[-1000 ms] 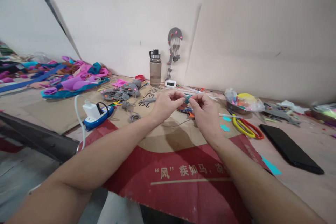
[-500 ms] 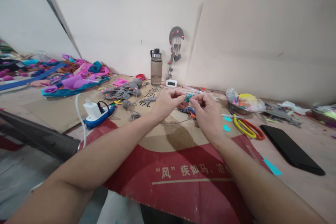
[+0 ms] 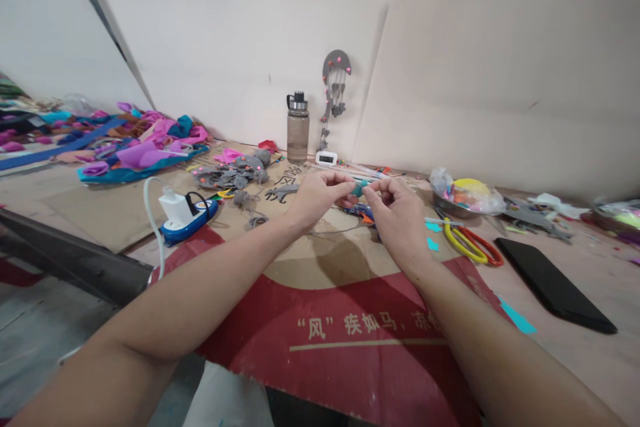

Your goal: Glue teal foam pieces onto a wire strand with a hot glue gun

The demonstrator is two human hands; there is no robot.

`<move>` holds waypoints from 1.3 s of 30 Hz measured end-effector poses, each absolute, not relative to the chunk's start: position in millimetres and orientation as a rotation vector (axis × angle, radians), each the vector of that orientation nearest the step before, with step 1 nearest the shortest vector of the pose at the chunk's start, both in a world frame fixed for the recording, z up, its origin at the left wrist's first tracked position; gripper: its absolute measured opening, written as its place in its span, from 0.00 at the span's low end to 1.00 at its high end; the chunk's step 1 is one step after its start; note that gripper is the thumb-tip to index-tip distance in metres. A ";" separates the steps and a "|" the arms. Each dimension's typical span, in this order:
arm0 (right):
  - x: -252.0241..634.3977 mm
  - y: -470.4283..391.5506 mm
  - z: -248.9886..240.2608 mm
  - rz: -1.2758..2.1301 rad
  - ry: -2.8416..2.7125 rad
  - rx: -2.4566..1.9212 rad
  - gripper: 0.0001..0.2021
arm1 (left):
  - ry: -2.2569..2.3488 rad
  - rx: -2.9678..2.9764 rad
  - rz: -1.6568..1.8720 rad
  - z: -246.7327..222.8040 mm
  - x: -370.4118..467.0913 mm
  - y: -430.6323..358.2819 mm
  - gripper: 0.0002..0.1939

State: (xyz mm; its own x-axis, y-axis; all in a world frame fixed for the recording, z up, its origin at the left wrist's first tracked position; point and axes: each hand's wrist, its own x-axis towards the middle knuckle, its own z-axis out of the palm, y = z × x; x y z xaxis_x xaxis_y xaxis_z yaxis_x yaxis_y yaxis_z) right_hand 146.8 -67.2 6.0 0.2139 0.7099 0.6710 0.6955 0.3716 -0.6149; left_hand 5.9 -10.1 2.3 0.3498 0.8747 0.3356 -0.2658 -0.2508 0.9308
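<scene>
Between my two hands is a small teal piece (image 3: 359, 187), perhaps felt, partly covered by fingertips. My left hand (image 3: 323, 197) pinches its left side between thumb and fingers. The thumb and forefinger of my right hand (image 3: 395, 210) are closed at its right edge. Both hands are raised over a cardboard sheet (image 3: 345, 260) with a red printed front. Grey yarn (image 3: 257, 220) lies on the cardboard to the left. Small turquoise cut-outs (image 3: 433, 245) rest beside my right wrist.
Scissors (image 3: 467, 245) with yellow and red handles and a black phone (image 3: 555, 283) lie at right. Behind stand a bottle (image 3: 298, 130) and a small white clock (image 3: 326, 159). A blue power strip (image 3: 190, 227) is at left, near coloured felt scraps (image 3: 145, 153).
Hardly anything differs. The teal piece and my fingertips have shifted very slightly, and both hands keep their pinch.
</scene>
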 end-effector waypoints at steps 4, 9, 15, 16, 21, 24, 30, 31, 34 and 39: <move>147.9 -67.4 4.9 -0.032 -1.513 -1.324 0.06 | 0.618 1.445 1.205 2.8 5.4 -10.9 0.07; 147.5 -68.7 4.9 -0.067 -1.542 -1.314 0.06 | 0.651 1.479 1.210 4.5 4.9 -13.4 0.06; 146.8 -69.0 6.0 -0.088 -1.548 -1.324 0.05 | 0.700 1.552 1.233 7.2 4.8 -14.9 0.05; 146.8 -69.0 6.2 -0.088 -1.545 -1.329 0.06 | 0.708 1.571 1.235 7.5 4.6 -15.1 0.04; 146.7 -70.0 7.5 -0.080 -1.539 -1.346 0.06 | 0.728 1.615 1.238 7.8 4.1 -15.2 0.02; 147.0 -69.9 7.6 -0.082 -1.542 -1.352 0.06 | 0.727 1.629 1.236 7.4 4.2 -15.0 0.03; 147.9 -67.9 5.7 -0.087 -1.543 -1.352 0.06 | 0.724 1.664 1.236 8.4 3.3 -16.0 0.02; 147.9 -67.9 5.7 -0.085 -1.542 -1.352 0.06 | 0.727 1.668 1.235 8.7 3.1 -16.4 0.02; 147.8 -68.2 6.0 -0.078 -1.542 -1.352 0.07 | 0.735 1.675 1.226 9.2 3.0 -17.3 0.02; 148.8 -67.2 4.2 -0.055 -1.530 -1.359 0.06 | 0.727 1.672 1.210 7.3 3.2 -15.7 0.02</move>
State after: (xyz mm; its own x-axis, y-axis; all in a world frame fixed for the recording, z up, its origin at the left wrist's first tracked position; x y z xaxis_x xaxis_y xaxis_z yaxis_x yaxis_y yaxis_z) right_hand 148.8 -67.2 4.2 0.1846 0.6999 0.6900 0.7475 0.3558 -0.5609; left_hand 3.2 -15.7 7.3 0.3430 0.8516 0.3964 -0.0498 -0.4049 0.9130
